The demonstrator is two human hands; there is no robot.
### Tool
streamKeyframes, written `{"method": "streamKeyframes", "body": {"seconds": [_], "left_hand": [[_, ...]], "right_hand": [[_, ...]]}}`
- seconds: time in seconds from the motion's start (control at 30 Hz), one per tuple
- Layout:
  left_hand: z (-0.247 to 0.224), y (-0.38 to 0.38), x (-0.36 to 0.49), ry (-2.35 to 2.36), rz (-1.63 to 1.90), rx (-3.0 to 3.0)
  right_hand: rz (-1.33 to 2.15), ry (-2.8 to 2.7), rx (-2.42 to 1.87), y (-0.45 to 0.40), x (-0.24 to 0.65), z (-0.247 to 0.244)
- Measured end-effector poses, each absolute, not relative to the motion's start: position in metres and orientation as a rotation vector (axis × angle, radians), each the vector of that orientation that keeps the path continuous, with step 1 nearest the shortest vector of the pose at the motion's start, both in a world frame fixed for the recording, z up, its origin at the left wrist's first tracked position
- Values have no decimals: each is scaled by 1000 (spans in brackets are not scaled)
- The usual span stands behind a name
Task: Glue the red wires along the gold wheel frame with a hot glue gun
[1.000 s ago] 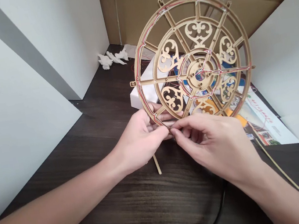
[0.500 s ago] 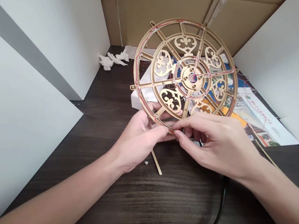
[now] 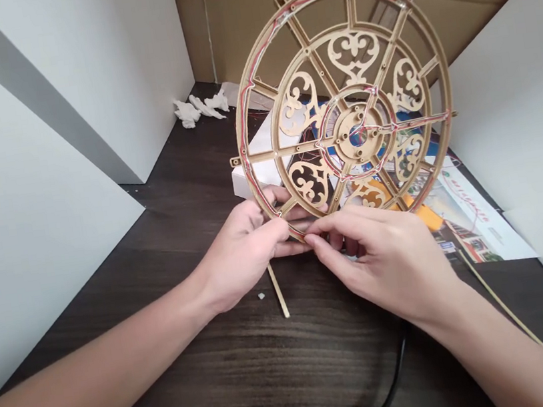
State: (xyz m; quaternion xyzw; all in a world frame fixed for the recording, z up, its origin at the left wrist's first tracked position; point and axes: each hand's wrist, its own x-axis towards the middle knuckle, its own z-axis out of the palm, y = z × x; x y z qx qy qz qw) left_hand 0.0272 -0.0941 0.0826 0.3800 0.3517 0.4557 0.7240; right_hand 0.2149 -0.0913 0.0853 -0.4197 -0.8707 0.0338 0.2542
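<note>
A round gold openwork frame with spokes and scroll ornaments is held up, tilted, above the table. Red and white wires run along the channel of its outer rim and around its inner ring. My left hand grips the rim at the lower left, thumb in front and fingers behind. At the bottom of the rim, the thumb and forefinger of my right hand pinch together at the channel, touching the wire there. Whether they hold the wire or the rim itself is hidden by the fingertips.
On the dark wooden table lie a thin stick, crumpled tissues, a white box and a printed sheet. A black cable runs to the front edge. White panels stand at both sides, cardboard behind.
The gold frame has tipped more upright, its top rising and coming nearer to me. Both hands keep their places on the lower rim, my right hand shifting slightly left.
</note>
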Motion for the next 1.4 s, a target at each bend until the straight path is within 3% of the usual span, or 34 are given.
{"method": "streamKeyframes", "body": {"seconds": [0.47,0.7,0.9,1.4], "left_hand": [[82,-97,35,791,1063,855],[82,-94,28,789,1088,846],[85,-94,28,722,1153,814],[86,-96,27,673,1197,818]], "right_hand": [[-92,-2289,-1232,-97,202,81],[91,-2296,-1043,-91,211,83],[-22,-2308,-961,-91,212,85],[70,-2266,-1147,-97,206,81]]}}
